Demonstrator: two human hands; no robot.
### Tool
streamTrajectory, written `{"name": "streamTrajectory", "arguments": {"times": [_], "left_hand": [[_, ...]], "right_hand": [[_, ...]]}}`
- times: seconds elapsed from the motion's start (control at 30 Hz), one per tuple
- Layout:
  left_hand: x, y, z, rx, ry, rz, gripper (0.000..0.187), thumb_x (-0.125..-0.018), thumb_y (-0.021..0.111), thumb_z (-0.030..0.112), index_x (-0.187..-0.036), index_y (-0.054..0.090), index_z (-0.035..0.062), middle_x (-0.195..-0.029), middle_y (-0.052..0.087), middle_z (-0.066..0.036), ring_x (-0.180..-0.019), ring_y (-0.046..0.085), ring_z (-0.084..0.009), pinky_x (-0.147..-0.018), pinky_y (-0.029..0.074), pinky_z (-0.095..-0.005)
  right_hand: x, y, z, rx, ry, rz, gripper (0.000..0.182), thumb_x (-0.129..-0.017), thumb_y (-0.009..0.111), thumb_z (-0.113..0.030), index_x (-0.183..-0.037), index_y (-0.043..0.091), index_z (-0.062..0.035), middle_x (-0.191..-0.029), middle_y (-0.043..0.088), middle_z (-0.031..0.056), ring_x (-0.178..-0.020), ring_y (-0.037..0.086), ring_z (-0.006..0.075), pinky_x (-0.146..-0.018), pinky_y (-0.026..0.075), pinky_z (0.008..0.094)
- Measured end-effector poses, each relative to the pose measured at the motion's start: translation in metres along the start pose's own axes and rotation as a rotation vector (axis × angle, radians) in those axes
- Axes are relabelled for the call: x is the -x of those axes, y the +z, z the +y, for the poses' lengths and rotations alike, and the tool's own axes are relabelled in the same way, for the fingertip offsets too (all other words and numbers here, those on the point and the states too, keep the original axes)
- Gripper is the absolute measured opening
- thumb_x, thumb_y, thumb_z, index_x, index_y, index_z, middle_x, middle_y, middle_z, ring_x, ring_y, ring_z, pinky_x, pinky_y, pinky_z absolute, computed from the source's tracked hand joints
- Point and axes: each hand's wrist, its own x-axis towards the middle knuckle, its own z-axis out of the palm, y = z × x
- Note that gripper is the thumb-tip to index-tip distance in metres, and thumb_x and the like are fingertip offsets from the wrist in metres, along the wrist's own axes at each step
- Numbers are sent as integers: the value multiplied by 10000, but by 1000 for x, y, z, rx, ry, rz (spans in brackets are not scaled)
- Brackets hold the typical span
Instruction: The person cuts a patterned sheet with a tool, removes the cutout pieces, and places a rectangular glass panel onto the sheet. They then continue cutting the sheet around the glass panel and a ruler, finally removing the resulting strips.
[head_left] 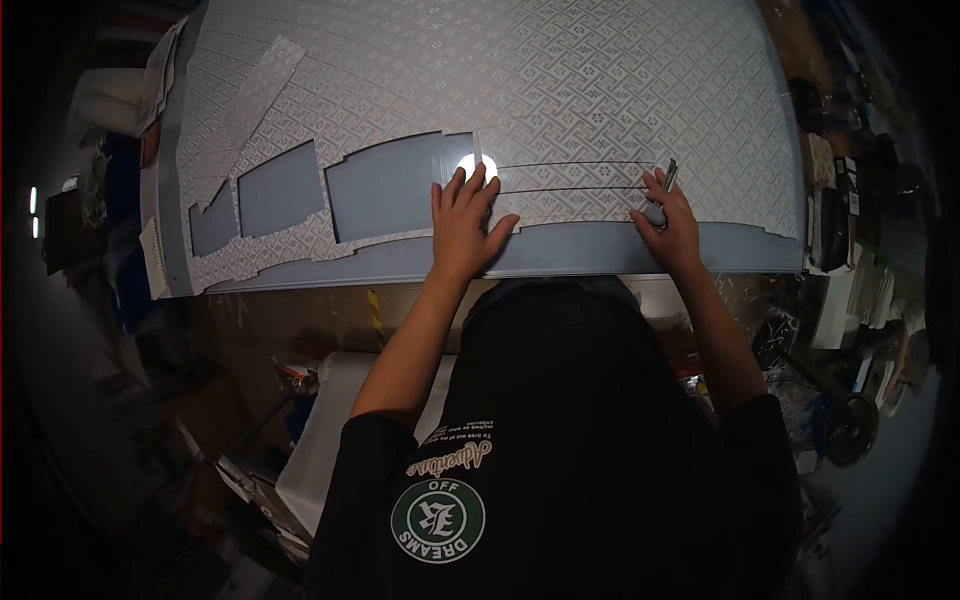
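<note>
My left hand (465, 222) lies flat, fingers spread, on a clear template (570, 177) that rests on white patterned fabric (520, 80) covering a grey table (600, 250). My right hand (668, 215) grips a small knife (664, 190) whose blade touches the fabric at the template's right end. Left of the template, the grey table shows through where curved panels (385, 188) have been cut out of the fabric.
Fabric scraps (255, 85) lie at the table's far left. Cluttered shelves and tools (850, 230) stand to the right. Below the table edge are a white sheet (330, 430), boxes and debris on the floor. A bright light reflection (477, 166) sits by my left fingertips.
</note>
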Motion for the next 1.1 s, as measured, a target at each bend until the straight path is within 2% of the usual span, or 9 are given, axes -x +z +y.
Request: {"name": "streamTrajectory", "arguments": {"times": [0.27,0.37,0.5,0.57,0.73,0.83,0.9,0.97,1.1], "left_hand": [[-8,-11,16,-36,20,65,538,-838,804,382,-1283,676,109,-1445,583,-130,-1403,442,-423,-1184,187,-688],[-22,-7,32,-203,70,71,424,-830,791,322,-1154,689,68,-1344,608,-150,-1293,521,-407,-1139,339,-613],[-68,27,72,-14,209,-105,293,-806,764,230,-1002,665,36,-1173,610,-163,-1070,598,-357,-860,535,-440],[-84,33,94,-35,234,-160,432,-781,792,288,-1116,659,49,-1153,594,-163,-1062,591,-350,-857,530,-456],[-114,38,131,-220,102,-377,916,-699,854,467,-1448,500,77,-1212,554,-180,-1103,574,-353,-870,540,-486],[-123,39,136,-270,63,-486,931,-706,861,465,-1462,482,78,-1220,543,-176,-1121,567,-367,-900,549,-485],[-126,44,141,-269,42,-578,949,-715,867,427,-1485,454,57,-1381,484,-202,-1258,501,-434,-933,552,-526],[-120,56,140,-528,166,-389,947,-729,863,365,-1494,426,17,-1563,340,-213,-1400,360,-517,-957,535,-618],[-128,52,143,-382,103,-564,874,-779,785,251,-1488,396,-81,-1635,237,-272,-1437,218,-651,-968,459,-751]], "right_hand": [[2,1,7,20,-51,-3,470,-818,832,-66,-1240,628,-32,-1401,646,134,-1368,553,357,-1050,499,427],[1,0,4,-5,-11,-15,472,-814,833,-67,-1239,629,-35,-1399,647,140,-1366,554,365,-1054,496,435],[1,4,5,-65,14,17,484,-806,840,-75,-1242,633,-47,-1392,647,155,-1347,566,371,-1057,493,438],[-2,1,7,11,-109,40,470,-793,851,-85,-1217,652,-63,-1357,662,167,-1275,620,353,-1021,516,420],[5,-25,-5,62,4,219,416,-791,863,-146,-1141,650,-74,-1123,738,138,-1051,714,320,-856,563,401],[2,-43,-21,108,231,121,380,-818,838,-164,-1125,638,-60,-1005,736,144,-924,723,340,-791,569,402],[3,-48,-31,-21,326,155,316,-842,806,-158,-1085,634,-52,-923,710,156,-811,707,356,-718,560,416],[8,-53,-37,-12,343,103,280,-856,782,-143,-1073,627,-55,-903,697,151,-802,694,364,-707,549,427],[19,-51,-31,61,245,15,226,-885,735,-111,-1068,609,-66,-888,670,148,-834,666,378,-711,516,453]]}}
